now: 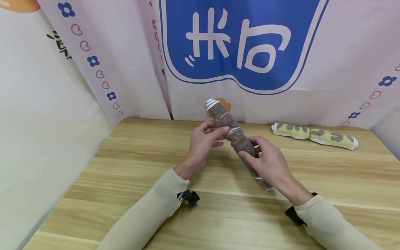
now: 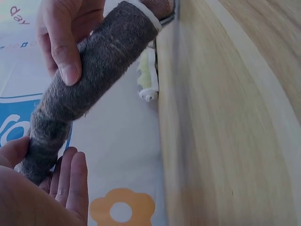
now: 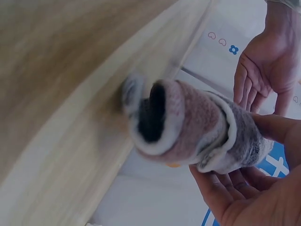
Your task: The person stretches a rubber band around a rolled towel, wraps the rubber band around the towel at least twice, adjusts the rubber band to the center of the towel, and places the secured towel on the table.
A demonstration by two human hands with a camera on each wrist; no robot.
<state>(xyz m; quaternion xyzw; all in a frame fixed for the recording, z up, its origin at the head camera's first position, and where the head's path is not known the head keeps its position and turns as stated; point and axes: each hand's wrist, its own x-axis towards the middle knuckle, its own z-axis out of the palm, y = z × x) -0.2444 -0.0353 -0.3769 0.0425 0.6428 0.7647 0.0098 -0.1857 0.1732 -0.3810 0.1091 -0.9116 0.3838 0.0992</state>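
A brown rolled-up towel (image 1: 223, 119) slants above the table, its white-edged spiral end up and away from me. Near its upper part, my left hand (image 1: 200, 142) pinches it between thumb and fingers. Lower down, my right hand (image 1: 272, 161) grips the roll, thumb on top and fingers round the far side. Between the hands the towel looks creased and drawn in, with a faint yellowish line there. The right wrist view shows its lower end (image 3: 181, 120), hollow and loosely wrapped, with a flap of cloth hanging out.
A yellow-green rolled towel with grey patches (image 1: 292, 131), narrowed at its middle, lies at the back right of the wooden table (image 1: 125, 194). A printed cloth backdrop (image 1: 134, 83) hangs behind the table's rear edge. Both wrists carry small black cameras.
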